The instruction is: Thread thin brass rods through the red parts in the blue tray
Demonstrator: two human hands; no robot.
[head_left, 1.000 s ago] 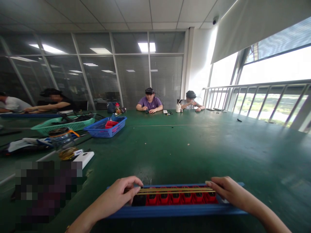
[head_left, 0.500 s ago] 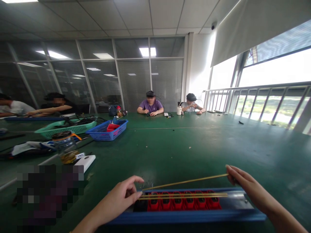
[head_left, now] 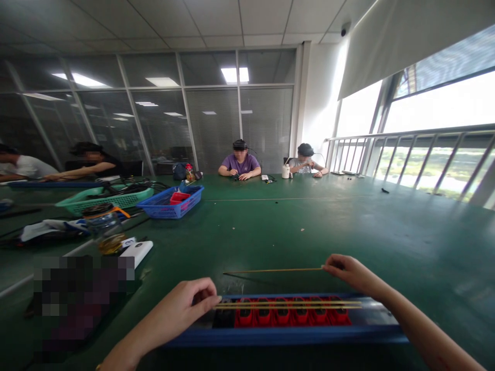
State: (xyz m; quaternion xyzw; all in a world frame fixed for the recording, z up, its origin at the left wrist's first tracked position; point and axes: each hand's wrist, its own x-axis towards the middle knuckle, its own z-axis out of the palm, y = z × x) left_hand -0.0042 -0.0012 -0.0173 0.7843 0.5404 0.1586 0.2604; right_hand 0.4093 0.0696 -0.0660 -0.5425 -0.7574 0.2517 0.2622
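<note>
My right hand (head_left: 342, 268) pinches one end of a thin yellow stick (head_left: 273, 270), which reaches leftward just beyond a long blue tray (head_left: 286, 336). The fingers of my left hand (head_left: 199, 299) are closed at the left ends of several similar thin sticks (head_left: 288, 305). Those sticks lie lengthwise above a row of red cups (head_left: 282, 318) in the tray. Small dark pieces show inside the cups, too small to make out. A black block (head_left: 224, 318) sits left of the row, partly behind my left hand.
On the left stand a blue basket (head_left: 170, 205) holding a red container, a green basket (head_left: 106, 200) with dark cables, and a glass jar (head_left: 104, 229). A white power bank (head_left: 138, 253) lies nearby. Several people sit around the green table (head_left: 348, 226).
My right hand has moved left and away from me with its stick, whose left end is now clear of the tray and my left hand. My left hand has shifted slightly left.
</note>
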